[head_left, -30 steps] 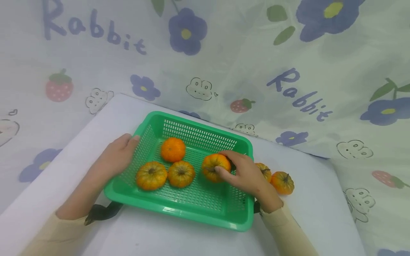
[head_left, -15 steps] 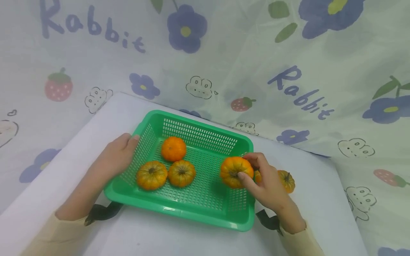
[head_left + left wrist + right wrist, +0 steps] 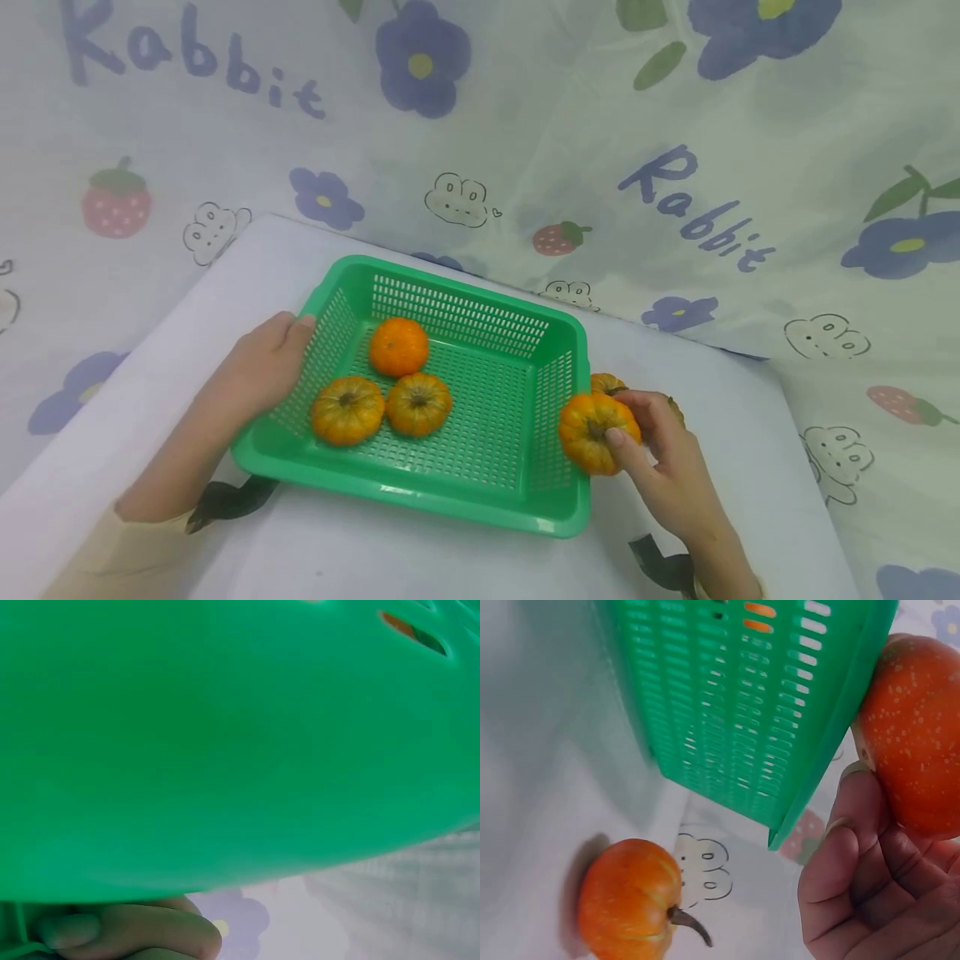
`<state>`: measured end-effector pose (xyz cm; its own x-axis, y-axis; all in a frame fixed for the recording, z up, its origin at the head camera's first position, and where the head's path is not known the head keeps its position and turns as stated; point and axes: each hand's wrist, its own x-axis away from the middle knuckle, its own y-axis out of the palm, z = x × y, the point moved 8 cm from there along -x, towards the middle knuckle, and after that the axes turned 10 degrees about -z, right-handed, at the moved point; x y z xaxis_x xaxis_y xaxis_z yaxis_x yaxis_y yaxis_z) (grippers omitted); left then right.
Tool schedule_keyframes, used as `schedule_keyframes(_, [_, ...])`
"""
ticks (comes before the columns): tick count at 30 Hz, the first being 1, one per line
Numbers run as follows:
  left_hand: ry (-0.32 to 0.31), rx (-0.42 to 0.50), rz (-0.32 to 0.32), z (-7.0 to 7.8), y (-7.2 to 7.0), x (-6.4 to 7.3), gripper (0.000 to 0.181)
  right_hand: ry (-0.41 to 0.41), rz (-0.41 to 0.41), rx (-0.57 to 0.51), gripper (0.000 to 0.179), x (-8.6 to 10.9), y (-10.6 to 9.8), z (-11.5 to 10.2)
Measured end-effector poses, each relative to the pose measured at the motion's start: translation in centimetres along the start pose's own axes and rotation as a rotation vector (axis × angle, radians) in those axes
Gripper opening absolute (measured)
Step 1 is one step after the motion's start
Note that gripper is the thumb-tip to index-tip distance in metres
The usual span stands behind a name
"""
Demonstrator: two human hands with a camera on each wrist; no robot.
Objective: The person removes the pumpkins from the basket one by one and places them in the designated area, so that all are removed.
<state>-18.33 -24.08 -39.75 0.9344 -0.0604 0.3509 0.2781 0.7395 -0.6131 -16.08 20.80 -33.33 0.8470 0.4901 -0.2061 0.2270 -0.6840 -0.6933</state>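
Green basket w/ 3 pumpkins inside. L hand has fingers curled on its 9 o'clock rim; R hand's fingers pinch another pumpkin by the 3 o'clock rim, 2 loose pumpkins on tabletop nearby.

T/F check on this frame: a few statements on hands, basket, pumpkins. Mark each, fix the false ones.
1. The right hand holds a pumpkin. True.
2. The left hand holds a pumpkin too. False: it grips the side of the green basket.
3. Three pumpkins lie inside the green basket. True.
4. The green basket is upside down. False: its open side faces up.
5. A stemmed pumpkin rests on the table, outside the green basket. True.
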Motion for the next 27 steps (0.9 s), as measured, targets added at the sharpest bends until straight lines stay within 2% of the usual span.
schedule_keyframes(9, [0.002, 0.022, -0.003, 0.2, 0.1, 0.1, 0.061, 0.094, 0.045, -0.007, 0.035, 2.0, -1.2, 1.7])
schedule_keyframes(18, [0.003, 0.016, 0.0, 0.2, 0.0, 0.1, 0.06, 0.327, 0.145, 0.053, 0.038, 4.4, -2.9, 4.7])
schedule_keyframes(22, [0.006, -0.014, 0.014, 0.3, -0.2, 0.2, 0.059, 0.358, 0.198, 0.056, 0.039, 4.9, -3.7, 5.6])
schedule_keyframes(27, [0.009, -0.003, 0.01, 0.3, -0.1, 0.3, 0.06, 0.395, 0.287, 0.079, 0.044, 5.4, -4.9, 7.0])
